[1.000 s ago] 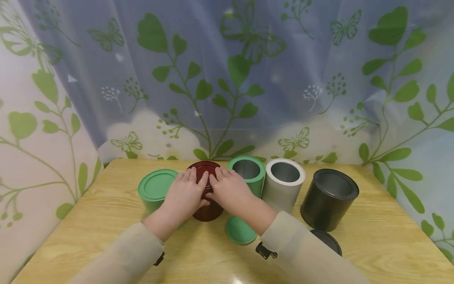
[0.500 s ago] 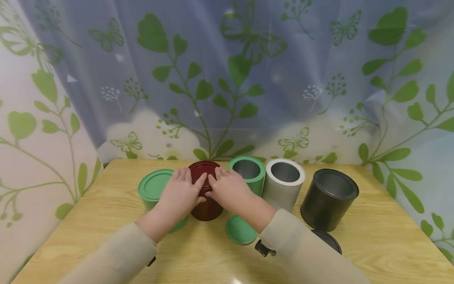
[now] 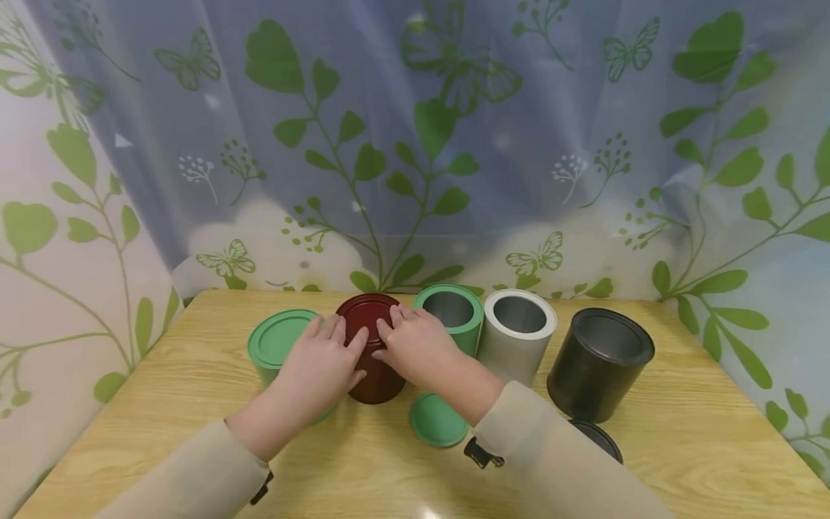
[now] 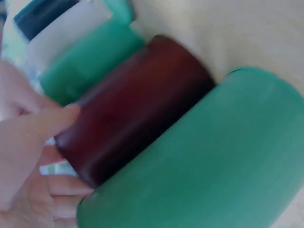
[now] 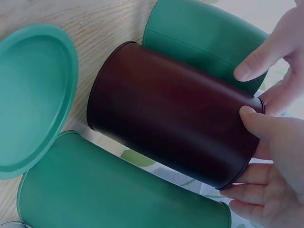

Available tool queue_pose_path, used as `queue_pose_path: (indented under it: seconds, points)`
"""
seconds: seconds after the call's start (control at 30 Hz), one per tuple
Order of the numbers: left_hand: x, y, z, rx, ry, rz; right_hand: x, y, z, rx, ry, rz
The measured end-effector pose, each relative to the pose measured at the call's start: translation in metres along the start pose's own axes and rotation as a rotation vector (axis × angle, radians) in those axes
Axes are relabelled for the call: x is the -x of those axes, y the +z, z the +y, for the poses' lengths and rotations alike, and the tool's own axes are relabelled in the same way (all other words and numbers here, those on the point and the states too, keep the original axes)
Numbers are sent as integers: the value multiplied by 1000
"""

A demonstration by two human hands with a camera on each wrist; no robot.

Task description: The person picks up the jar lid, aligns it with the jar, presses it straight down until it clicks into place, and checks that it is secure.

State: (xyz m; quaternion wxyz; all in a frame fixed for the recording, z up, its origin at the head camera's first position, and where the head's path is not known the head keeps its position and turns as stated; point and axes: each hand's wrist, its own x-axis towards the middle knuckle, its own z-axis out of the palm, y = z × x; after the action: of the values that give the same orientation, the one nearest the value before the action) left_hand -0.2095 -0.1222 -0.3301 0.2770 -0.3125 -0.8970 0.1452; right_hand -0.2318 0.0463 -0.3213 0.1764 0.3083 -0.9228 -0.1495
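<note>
A dark red can [image 3: 377,375] with a red lid [image 3: 368,315] stands upright. My right hand [image 3: 421,347] is at its right edge, fingertips on the lid's rim; in the right wrist view the thumb [image 5: 251,116] touches the side near the top. My left hand [image 3: 316,367] hovers between the red can and the lidded green can [image 3: 277,342] to its left, fingers spread and nearly straight. In the left wrist view its thumb [image 4: 69,116] overlaps the red can and its fingers [image 4: 66,190] lie by the green can's top. Neither hand lifts anything.
Right of the red can stand an open green can [image 3: 462,337], an open white can [image 3: 515,360] and an open black can [image 3: 596,382]. A green lid [image 3: 439,420] and a black lid [image 3: 596,440] lie on the wooden table [image 3: 363,476]. A patterned curtain [image 3: 389,216] hangs behind.
My left hand has moved off the red lid, leftward and toward me, to the green can. My right hand stays at the red can's rim. The view has shifted slightly.
</note>
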Motion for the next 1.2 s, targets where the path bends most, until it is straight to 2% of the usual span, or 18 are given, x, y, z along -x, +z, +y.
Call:
queue_pose_path:
  seconds: [0.2,0.37,0.43,0.5,0.6,0.67,0.77,0.83,0.9,1.07,1.2]
  points:
    - [-5,-4,4,29,-19,-65,2,1,1,3,-17,33]
    - [-5,1,4,35,-65,-11,3,2,2,2,-25,41]
    - [-8,2,4,44,-95,-14,3,4,2,2,-26,38]
    - [-13,3,4,71,-127,-75,3,4,2,2,-22,29]
    - [-23,6,2,135,-143,-212,3,4,2,1,-21,16]
    - [-28,8,-1,189,-129,-290,3,4,2,6,-30,8]
    - [-33,12,-6,276,-75,-335,3,4,2,12,-48,18]
    - [-34,14,-8,320,-41,-338,3,6,3,16,-58,31]
    - [-35,17,-9,341,-4,-305,3,7,3,16,-62,53]
    - [-35,24,-12,245,85,-192,4,7,3,7,-56,71]
    - [-38,25,-12,216,105,-170,6,8,3,-6,-45,76]
